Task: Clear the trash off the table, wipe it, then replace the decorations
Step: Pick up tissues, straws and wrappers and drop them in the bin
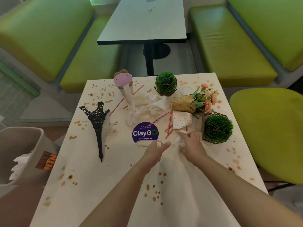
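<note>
the left grip (158,147) is curled, pinching a small white tissue scrap (158,143) at its fingertips. the right grip (190,142) clutches a crumpled tissue (178,140) just beside it, near the purple claygo sticker (145,132). beyond lie a tissue heap (147,107), red straws (169,124), a dotted paper cup (181,120) and a fallen eiffel tower model (98,122) on the stained counter (114,185); a bin (21,145) stands left.
</note>
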Tool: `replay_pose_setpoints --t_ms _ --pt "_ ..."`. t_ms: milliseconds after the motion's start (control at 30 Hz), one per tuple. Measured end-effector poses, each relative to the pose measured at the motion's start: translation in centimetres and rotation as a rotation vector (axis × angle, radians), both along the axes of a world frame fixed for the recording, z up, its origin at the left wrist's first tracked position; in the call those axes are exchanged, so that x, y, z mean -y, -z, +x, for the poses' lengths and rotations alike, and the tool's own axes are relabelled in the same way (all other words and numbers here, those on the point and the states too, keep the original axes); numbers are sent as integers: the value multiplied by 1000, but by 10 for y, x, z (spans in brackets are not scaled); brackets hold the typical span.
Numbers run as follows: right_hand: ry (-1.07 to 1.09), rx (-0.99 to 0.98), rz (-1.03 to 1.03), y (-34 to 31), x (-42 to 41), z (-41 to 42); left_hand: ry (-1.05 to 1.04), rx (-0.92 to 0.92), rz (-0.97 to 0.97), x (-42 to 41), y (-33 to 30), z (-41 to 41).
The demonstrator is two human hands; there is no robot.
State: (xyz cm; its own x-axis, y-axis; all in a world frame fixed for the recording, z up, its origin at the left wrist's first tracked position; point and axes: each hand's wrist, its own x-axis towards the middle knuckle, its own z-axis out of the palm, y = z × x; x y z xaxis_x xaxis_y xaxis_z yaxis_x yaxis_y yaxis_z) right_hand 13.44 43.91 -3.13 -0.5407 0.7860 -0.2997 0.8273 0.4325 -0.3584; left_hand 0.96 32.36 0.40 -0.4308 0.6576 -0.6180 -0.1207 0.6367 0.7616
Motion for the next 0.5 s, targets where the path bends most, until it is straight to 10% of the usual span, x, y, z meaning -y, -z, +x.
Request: replay_pose_setpoints --t_ms 500 --pt "428 -616 -381 -25 16 -14 -105 50 41 -2 -3 -7"
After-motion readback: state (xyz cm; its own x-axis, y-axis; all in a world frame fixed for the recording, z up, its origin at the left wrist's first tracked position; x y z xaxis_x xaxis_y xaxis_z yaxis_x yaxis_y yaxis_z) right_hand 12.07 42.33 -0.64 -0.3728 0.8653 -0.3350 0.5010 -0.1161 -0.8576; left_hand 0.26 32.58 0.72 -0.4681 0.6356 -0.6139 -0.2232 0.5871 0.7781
